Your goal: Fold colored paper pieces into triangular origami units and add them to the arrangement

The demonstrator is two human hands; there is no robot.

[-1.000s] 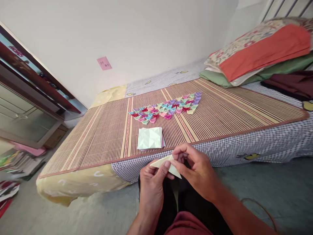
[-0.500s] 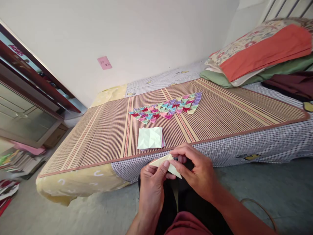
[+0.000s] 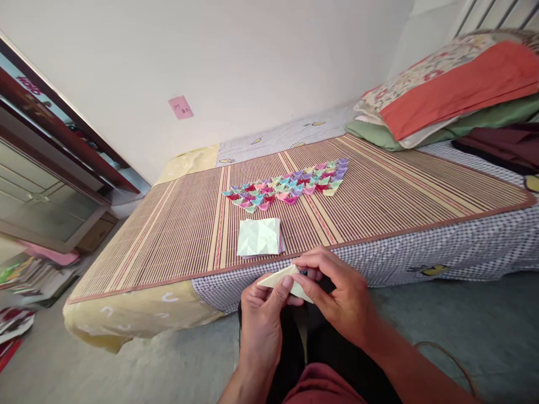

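Note:
A pale yellow piece of folded paper is held between both hands above my lap, just off the bed's near edge. My left hand pinches its left part, thumb on top and fingers beneath. On the other side, my right hand grips the right end with thumb and fingers, hiding part of it. Just beyond the hands lies a stack of creased pale green paper sheets. Farther back, many small folded paper boats in several colours sit in rows on the striped mat.
The striped mat covers most of the bed. Folded bedding with an orange band and dark folded cloth lie at the right. A pink note hangs on the wall. Stacked papers stand on the floor at left.
Both hands keep their grip in nearly the same place. The folded paper's lower right flap shows slightly less below the right thumb.

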